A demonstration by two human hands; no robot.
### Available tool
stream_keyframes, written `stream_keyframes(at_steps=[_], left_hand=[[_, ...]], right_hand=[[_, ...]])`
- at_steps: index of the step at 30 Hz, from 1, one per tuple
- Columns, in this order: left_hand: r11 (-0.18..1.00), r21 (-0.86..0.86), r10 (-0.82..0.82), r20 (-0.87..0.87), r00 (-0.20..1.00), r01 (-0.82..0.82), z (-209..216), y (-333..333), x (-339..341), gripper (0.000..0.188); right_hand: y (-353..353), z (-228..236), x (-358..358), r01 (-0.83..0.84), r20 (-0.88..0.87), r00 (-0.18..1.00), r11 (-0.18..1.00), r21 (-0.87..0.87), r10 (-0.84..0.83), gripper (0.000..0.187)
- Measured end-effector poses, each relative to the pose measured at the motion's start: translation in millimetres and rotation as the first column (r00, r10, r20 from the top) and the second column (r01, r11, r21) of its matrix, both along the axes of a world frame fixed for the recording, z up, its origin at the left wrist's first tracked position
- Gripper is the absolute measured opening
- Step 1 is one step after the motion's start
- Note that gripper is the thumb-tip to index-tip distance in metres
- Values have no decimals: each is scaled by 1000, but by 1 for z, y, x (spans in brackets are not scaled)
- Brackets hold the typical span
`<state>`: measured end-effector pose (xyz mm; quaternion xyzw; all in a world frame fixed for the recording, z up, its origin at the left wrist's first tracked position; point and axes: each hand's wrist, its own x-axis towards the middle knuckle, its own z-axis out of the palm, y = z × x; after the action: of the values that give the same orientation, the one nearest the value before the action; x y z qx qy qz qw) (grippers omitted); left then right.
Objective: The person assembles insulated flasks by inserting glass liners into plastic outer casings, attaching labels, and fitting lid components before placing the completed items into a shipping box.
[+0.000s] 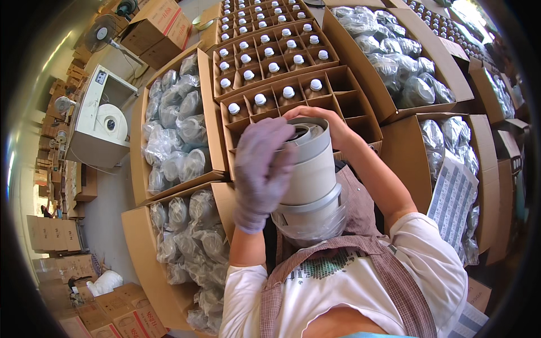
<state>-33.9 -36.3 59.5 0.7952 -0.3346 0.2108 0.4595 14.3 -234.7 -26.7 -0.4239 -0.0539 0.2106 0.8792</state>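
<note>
A grey-white plastic cylinder (307, 174) stands upright close to my chest, with ring-like collars and an inner ring around a dark opening at its top. Clear plastic film (315, 226) wraps its lower end. My right hand (318, 119), bare, curls around the far right of the rim. At the upper left side is my left hand (262, 169) in a greyish-purple glove; its fingers are smeared by motion, and whether they grip the cylinder cannot be made out. Just beyond sits a divided carton (360, 110) with several white-capped brown bottles (288, 96) and some vacant cells.
Open cartons of film-wrapped parts stand left (138, 121), lower left (138, 248), far right (389, 110) and right (479, 169). Printed sheets (452, 194) lie over the right carton. More bottle cartons (270, 53) extend behind. A white machine (98, 112) and a fan (101, 32) are leftward.
</note>
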Motion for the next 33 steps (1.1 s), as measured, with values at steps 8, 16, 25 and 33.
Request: stream_keyframes(at_steps=[8, 16, 25, 33], left_hand=[[747, -664, -321, -322, 891, 29, -96, 34, 24, 56], [942, -320, -159, -164, 974, 100, -21, 14, 6, 46], [620, -783, -368, -359, 858, -61, -101, 38, 31, 56], [935, -342, -124, -58, 991, 97, -66, 14, 13, 43]], right_hand=[[10, 58, -72, 546, 590, 800, 538, -642, -108, 38], [-16, 12, -7, 211, 180, 969, 945, -250, -169, 51], [5, 38, -58, 566, 604, 780, 599, -566, -166, 48], [3, -5, -23, 254, 333, 926, 945, -206, -176, 43]])
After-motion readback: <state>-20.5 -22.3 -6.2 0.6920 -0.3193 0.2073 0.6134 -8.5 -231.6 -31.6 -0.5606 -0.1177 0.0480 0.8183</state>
